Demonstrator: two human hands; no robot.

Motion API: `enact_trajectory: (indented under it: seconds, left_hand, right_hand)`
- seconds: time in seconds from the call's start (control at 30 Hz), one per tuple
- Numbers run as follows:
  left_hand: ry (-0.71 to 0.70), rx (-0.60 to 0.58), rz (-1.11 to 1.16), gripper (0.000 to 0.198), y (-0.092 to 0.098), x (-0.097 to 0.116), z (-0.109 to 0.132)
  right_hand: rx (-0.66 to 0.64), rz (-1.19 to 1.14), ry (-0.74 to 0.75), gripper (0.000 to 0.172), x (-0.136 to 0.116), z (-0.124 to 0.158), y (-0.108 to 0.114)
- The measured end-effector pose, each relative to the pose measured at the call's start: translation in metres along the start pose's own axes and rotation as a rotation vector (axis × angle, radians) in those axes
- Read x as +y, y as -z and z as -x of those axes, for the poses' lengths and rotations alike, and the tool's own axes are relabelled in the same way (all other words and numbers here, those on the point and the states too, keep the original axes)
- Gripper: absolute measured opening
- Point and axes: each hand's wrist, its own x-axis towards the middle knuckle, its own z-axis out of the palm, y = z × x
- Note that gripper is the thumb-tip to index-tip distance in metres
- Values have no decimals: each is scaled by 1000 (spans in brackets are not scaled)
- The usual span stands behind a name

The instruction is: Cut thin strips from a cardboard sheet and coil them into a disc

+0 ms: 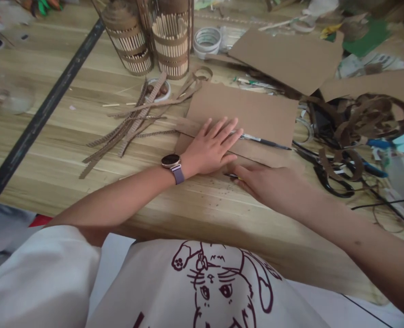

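My left hand (pixel 210 148) lies flat with fingers spread on a sheet of brown cardboard (pixel 253 109), near its lower left part. By its fingertips a dark pen or slim pencil (pixel 268 142) rests across the sheet. My right hand (pixel 266 182) is closed just below the cardboard's near edge, close to my left thumb. From its fingers pokes the end of a small tool, seemingly a craft knife (pixel 233 176), with a dark tip and a bit of yellow; the rest is hidden in the hand.
Cut cardboard strips (pixel 136 116) lie left of the sheet, by a small white bowl (pixel 159 89) of brown balls. Two stick-and-cardboard cylinders (pixel 170 45) and tape rolls (pixel 207 41) stand behind. Curled strips (pixel 372 120), black scissors (pixel 331 182) and more cardboard (pixel 287 57) crowd the right.
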Motion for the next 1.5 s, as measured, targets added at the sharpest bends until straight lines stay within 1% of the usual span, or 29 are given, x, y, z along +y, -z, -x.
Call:
enact_trajectory:
  seconds: [0.1,0.13,0.27,0.47,0.6,0.73,0.87,1.07,1.23,1.5]
  left_hand:
    - [10,-1,14,65,0,1,0]
    - [15,-7,16,65,1,1,0]
    - [30,-31,10,65,3,3,0]
    - [11,3,5,65,3,3,0]
    - [14,5,-13,64,3,3,0]
    - [16,3,-18,64,3,3,1]
    - [10,18,-7,65,3,3,1]
    - [2,39,-3,64,1,2,1]
    - [5,24,-9,64,2,2,1]
    - [-9,35,-22,63,3,3,2]
  right_hand:
    - [-87,177,11,37,-3,-2,1]
    - [-96,199,10,38,-4,-3,2]
    - [-112,218,2,39,-8,-5,6]
    - [-123,192,10,33,-8,-4,7]
    - [-109,233,45,28,-6,-4,6]
    - [-148,305,44,24,-7,-5,7]
    - [-180,337,28,28,-10,-5,8]
    - [-177,365,29,33,-15,-4,10]
    - [-223,432,16,43,-23,-4,14]
    - [-300,483,18,45,-29,-8,21]
